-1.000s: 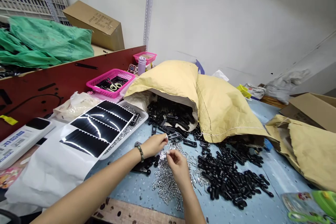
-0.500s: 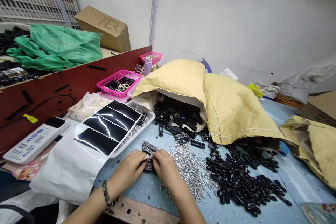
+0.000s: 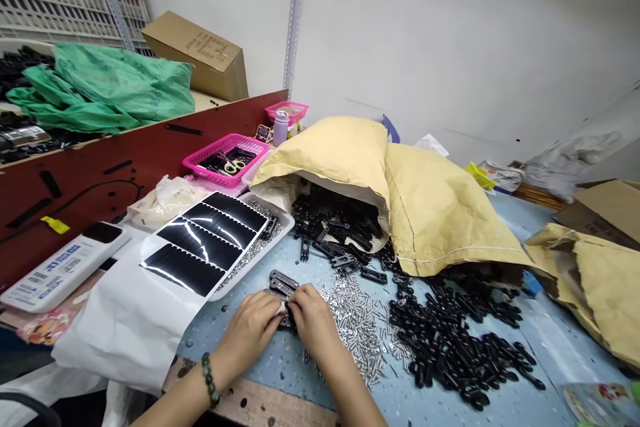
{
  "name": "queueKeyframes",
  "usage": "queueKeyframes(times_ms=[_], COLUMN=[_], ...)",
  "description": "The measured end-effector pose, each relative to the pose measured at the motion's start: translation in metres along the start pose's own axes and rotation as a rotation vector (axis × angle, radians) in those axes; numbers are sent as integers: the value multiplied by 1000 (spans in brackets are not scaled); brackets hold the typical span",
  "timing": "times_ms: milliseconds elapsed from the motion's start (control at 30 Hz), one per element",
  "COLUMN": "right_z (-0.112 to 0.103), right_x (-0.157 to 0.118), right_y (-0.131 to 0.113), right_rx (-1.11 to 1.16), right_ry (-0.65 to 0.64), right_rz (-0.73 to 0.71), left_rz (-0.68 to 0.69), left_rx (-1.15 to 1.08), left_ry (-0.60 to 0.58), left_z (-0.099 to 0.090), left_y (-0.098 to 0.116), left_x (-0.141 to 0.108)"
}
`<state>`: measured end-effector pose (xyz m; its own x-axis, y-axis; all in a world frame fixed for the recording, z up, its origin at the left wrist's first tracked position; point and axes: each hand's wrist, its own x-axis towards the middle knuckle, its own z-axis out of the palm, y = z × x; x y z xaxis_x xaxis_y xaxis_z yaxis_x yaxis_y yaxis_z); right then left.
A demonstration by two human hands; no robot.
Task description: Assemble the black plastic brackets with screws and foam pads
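Observation:
Close together at the front of the blue table, my left hand (image 3: 254, 325) and my right hand (image 3: 314, 320) meet over a small black slotted metal part (image 3: 283, 281). Both hands are closed, fingertips pinched at the part's near end. Something small and white shows at my left fingertips; its kind is not clear. My fingers hide most of what lies between them. Right beside my right hand spreads a heap of small silver pins (image 3: 357, 323). Further right lies a pile of black lever-like pieces (image 3: 450, 340).
Behind my hands, a yellow paper sack (image 3: 330, 147) spills black slotted parts; another sack (image 3: 440, 207) leans beside it. Left are a white tray (image 3: 286, 227) of small metal bits, a sheet with black strips (image 3: 200, 247) and a pink basket (image 3: 200, 160) with scissors.
The camera view has shifted slightly. My hands stay together over the black part, with my left wrist turned a little and moved slightly right.

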<state>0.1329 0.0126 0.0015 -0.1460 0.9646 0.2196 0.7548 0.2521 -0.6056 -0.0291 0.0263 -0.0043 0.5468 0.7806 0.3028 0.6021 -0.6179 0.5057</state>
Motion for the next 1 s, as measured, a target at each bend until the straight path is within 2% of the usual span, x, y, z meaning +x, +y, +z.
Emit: queueKeyframes(times_ms=[133,233,300,400,533,667,767,900,1000], right_z=[-12,-41,-62,-78,-72,-74,-73,-47,-17], right_x=[-6,-33,-58,-87,-92,-84,-77,-53,-35], right_y=[3,30,55,84,94,88,73,30,1], right_rx=[112,102,-16,-165,-211,-137,51,377,397], right_ry=[113,266,364,320,234,357,435,296,189], right_rz=[122,229,345,425,395,344,329,293,150], left_rz=[-42,-61,-56,-47,-80,-77,-40,8,25], left_rx=[16,21,5,1,92,107,107,96,73], left_ry=[24,44,50,50,-26,-99,-116,-178,-199], left_z=[0,2,2,1,-3,-5,-8,-9,-7], left_y=[2,4,4,-1,-16,-24,-27,-31,-34], left_x=[0,-1,-3,-3,1,3,4,5,5])
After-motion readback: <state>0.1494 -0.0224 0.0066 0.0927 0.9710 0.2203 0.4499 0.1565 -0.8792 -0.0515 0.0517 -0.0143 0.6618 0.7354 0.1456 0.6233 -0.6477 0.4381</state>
